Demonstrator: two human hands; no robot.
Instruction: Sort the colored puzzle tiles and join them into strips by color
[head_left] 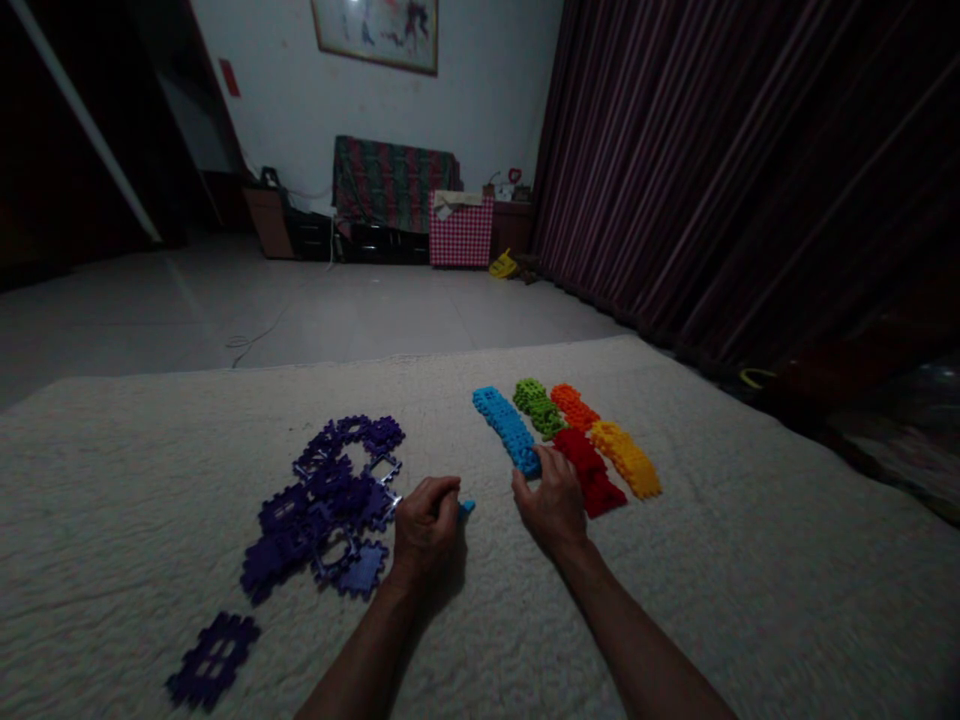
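Observation:
My left hand [426, 522] is curled into a fist on the cream blanket [675, 600], with a small blue tile [466, 508] sticking out of its fingers. My right hand [551, 500] rests just to the right, its fingers bent onto the near end of a row of blue tiles [505, 425]. Next to that row lie green tiles [538, 405], red tiles [590, 468], orange-red tiles [574, 404] and yellow-orange tiles [626, 458]. A loose heap of purple tiles [330, 495] lies left of my left hand.
One purple tile [212, 660] lies apart at the near left. Beyond the blanket is grey floor [300, 300], a dark striped curtain [750, 180] on the right, and a covered cabinet [394, 185] and checked box [460, 230] by the far wall.

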